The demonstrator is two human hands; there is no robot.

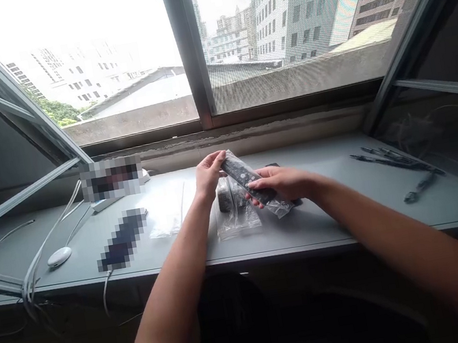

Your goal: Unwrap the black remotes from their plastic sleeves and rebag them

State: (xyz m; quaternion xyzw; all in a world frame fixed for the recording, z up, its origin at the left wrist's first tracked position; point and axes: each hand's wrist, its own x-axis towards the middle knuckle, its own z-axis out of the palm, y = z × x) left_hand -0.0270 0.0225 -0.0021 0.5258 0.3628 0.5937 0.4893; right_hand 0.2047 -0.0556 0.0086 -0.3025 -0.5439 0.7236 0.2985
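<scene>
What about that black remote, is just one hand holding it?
No, the left hand pinches the far end of the bagged black remote while the right hand grips it toward the other.

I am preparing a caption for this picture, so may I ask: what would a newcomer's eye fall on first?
Probably the bright window across the top, with pale buildings outside. Next, near the middle, the left hand and right hand hold a dark, remote-like item in clear plastic, slanting above the grey desk. At the desk's right lie some dark, slender items.
</scene>
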